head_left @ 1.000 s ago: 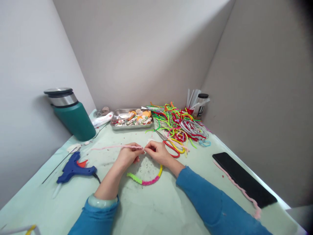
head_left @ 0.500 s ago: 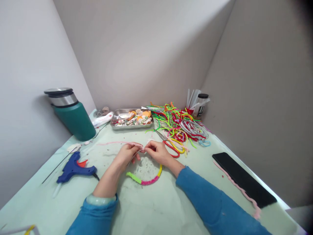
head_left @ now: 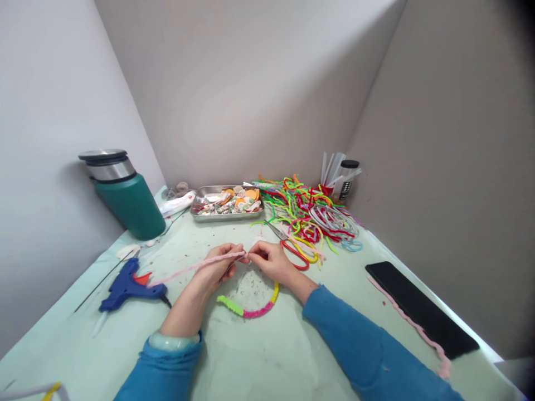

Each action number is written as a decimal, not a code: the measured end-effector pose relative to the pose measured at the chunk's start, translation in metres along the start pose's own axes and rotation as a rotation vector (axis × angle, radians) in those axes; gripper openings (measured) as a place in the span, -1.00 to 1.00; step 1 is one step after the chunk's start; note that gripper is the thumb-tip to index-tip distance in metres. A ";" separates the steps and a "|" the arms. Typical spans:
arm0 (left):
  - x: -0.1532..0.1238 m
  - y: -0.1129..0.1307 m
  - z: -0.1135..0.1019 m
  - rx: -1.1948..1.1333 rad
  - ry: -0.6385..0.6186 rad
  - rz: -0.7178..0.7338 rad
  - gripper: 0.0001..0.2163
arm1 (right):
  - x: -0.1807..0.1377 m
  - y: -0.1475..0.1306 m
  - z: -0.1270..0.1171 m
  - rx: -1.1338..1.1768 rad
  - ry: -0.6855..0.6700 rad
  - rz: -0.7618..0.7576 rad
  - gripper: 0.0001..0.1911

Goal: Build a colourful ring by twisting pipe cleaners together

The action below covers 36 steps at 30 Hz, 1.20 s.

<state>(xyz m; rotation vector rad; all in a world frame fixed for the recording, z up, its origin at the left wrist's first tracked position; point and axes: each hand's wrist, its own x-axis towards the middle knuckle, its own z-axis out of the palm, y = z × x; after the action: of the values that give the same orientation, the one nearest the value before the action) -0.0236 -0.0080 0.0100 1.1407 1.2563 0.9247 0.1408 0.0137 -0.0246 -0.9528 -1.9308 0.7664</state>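
A long pale pink pipe cleaner [head_left: 196, 266] runs over my left hand [head_left: 221, 264], its loose end reaching left toward the glue gun. The fingers of that hand are closed on it close to its right end. My right hand [head_left: 267, 259] pinches the tip of the pink strand, so the two hands' fingertips almost meet. A thin line hangs under my left fingers, too fine to name. Below my hands, a curved piece of green, pink and yellow pipe cleaner [head_left: 254, 313] lies on the table.
A blue glue gun [head_left: 129, 287] and a leaning green bottle [head_left: 129, 203] stand left. At the back are a metal tray [head_left: 228, 218] of small pieces and a pile of pipe cleaners [head_left: 296, 206]. Scissors [head_left: 296, 253] lie near my right hand; a black phone [head_left: 418, 306] is right.
The free end of the pink pipe cleaner has swung down and toward me, now crossing over my left hand. My fingers remain together at its right end. The view has shifted slightly.
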 end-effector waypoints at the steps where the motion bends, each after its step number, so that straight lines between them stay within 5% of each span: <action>1: 0.001 -0.001 0.000 -0.009 -0.001 0.007 -0.66 | 0.000 0.000 0.000 0.005 0.000 -0.001 -0.88; 24: -0.001 0.001 -0.002 0.025 -0.067 -0.019 -0.63 | 0.001 0.003 0.000 0.020 0.010 0.004 -0.90; 36: 0.010 -0.016 0.002 0.301 0.070 0.246 -0.72 | 0.002 0.006 0.002 0.028 0.028 0.013 -0.90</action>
<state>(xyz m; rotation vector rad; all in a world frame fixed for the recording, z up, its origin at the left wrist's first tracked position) -0.0213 -0.0018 -0.0081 1.5374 1.3641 0.9843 0.1400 0.0181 -0.0290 -0.9548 -1.8873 0.7817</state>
